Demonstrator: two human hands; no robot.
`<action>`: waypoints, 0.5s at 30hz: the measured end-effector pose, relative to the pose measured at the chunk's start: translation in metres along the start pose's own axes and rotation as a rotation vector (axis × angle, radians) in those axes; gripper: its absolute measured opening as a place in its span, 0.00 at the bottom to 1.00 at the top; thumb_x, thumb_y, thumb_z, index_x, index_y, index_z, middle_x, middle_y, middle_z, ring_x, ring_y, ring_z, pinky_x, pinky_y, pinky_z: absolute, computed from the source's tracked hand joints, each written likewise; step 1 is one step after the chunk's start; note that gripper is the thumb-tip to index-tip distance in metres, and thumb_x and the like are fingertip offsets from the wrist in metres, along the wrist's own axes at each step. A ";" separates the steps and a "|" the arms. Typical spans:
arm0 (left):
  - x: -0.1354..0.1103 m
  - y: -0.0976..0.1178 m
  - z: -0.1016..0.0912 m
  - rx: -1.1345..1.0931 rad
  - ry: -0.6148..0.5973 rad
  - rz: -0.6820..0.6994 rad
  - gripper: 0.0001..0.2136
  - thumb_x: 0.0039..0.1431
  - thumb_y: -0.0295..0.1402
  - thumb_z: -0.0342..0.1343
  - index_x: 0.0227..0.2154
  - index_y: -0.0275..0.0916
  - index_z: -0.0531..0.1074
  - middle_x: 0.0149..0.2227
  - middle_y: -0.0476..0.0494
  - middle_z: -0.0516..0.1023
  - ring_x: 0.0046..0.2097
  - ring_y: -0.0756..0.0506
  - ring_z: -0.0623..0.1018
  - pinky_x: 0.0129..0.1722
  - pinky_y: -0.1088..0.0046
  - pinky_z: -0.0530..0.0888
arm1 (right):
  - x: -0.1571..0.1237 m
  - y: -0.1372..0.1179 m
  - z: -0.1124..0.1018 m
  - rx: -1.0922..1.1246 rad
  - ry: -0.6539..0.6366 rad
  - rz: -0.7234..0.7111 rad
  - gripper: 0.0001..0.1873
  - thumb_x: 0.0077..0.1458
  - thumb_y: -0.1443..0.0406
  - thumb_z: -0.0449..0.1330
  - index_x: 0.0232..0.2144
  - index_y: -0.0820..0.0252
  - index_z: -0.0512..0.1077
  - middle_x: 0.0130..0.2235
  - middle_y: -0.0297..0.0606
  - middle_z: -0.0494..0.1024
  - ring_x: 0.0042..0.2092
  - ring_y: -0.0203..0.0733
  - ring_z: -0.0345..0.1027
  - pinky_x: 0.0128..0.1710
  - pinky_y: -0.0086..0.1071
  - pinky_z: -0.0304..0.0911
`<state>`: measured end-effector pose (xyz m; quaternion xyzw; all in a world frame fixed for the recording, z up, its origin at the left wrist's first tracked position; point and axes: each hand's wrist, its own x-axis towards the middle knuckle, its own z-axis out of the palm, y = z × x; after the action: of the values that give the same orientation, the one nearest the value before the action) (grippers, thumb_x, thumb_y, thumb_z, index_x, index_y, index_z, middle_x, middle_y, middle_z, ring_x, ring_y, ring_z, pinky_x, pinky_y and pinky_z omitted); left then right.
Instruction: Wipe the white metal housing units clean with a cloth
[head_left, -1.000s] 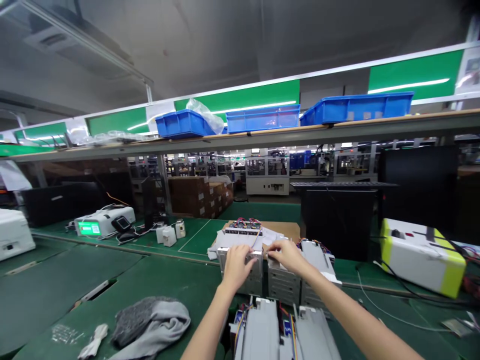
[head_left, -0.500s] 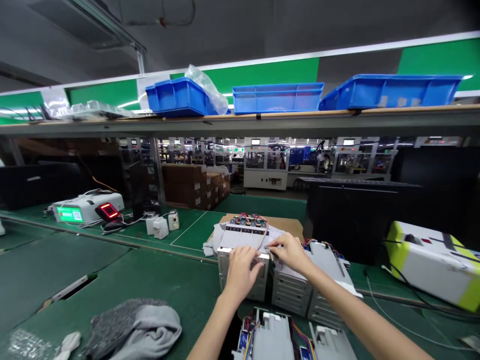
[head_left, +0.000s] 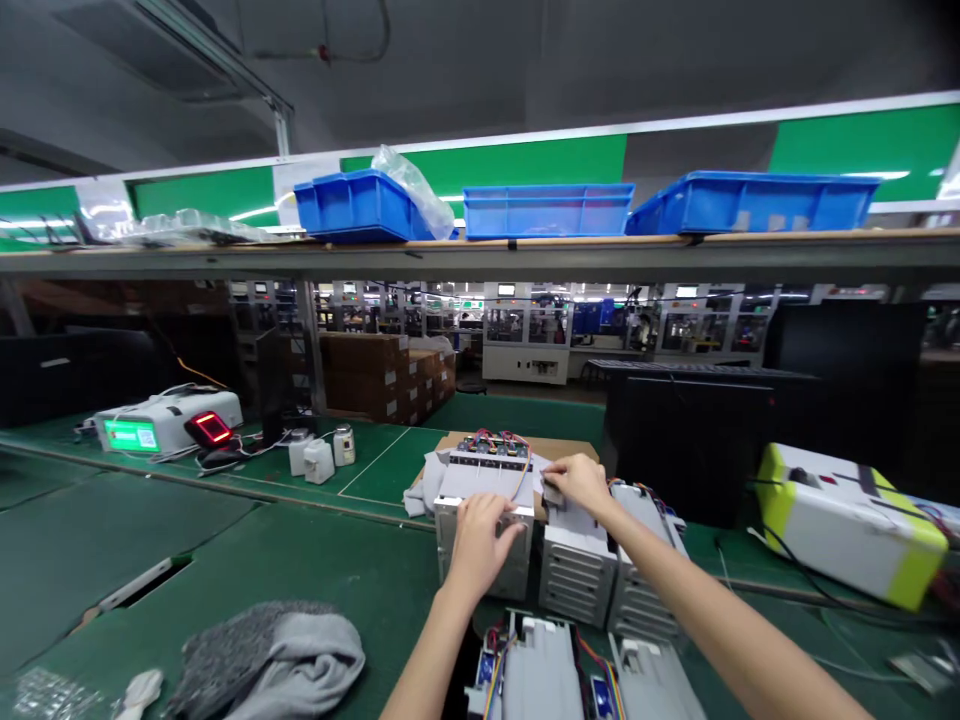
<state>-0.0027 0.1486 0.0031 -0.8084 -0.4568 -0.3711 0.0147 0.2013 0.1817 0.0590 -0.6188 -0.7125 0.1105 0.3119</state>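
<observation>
My left hand (head_left: 480, 543) rests on the front top edge of a grey metal unit (head_left: 480, 483) with a row of circuit boards and coloured wires (head_left: 501, 446) along its back. Its fingers lie over the edge, thumb spread apart. My right hand (head_left: 581, 483) is above the neighbouring grey unit (head_left: 576, 570), just right of the first one. Thumb and fingertips are pinched there around something small and greyish that I cannot make out. A third grey unit (head_left: 651, 515) stands farther right, partly behind my right forearm.
More grey units with rainbow wires (head_left: 541, 670) are at the front. A grey cloth (head_left: 300, 655) lies left on the green bench (head_left: 360, 560). Behind stand a lit red scanner (head_left: 211, 430), small white containers (head_left: 319, 460), and a white-and-lime device (head_left: 847, 520). Blue bins (head_left: 547, 212) line the shelf overhead.
My right hand has moved slightly away from the first unit's front right corner, towards the back, still pinched. My left hand stays on the unit's edge. The camera view has shifted slightly.
</observation>
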 end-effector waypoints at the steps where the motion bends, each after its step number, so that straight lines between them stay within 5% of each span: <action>1: 0.000 0.000 0.000 0.001 -0.001 0.003 0.14 0.64 0.38 0.55 0.48 0.37 0.70 0.50 0.41 0.74 0.48 0.43 0.76 0.48 0.57 0.74 | -0.003 0.003 -0.004 0.032 0.014 0.020 0.17 0.62 0.58 0.58 0.51 0.59 0.69 0.53 0.42 0.71 0.49 0.44 0.70 0.47 0.43 0.69; 7: -0.003 0.001 -0.004 -0.023 -0.001 0.044 0.15 0.64 0.38 0.55 0.50 0.38 0.69 0.52 0.40 0.73 0.49 0.42 0.76 0.48 0.57 0.75 | -0.069 0.024 -0.045 0.235 0.017 0.024 0.16 0.62 0.58 0.59 0.48 0.61 0.71 0.49 0.41 0.74 0.47 0.43 0.71 0.47 0.43 0.69; 15: -0.008 0.016 -0.037 -0.068 -0.045 0.114 0.14 0.64 0.38 0.55 0.50 0.38 0.70 0.53 0.40 0.72 0.51 0.42 0.74 0.51 0.55 0.73 | -0.231 0.043 -0.099 0.416 0.207 0.153 0.24 0.48 0.46 0.61 0.38 0.54 0.82 0.40 0.40 0.83 0.42 0.50 0.78 0.39 0.31 0.73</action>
<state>-0.0150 0.1203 0.0299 -0.8412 -0.3973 -0.3669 -0.0020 0.3029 -0.0515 0.0420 -0.6015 -0.5896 0.2142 0.4946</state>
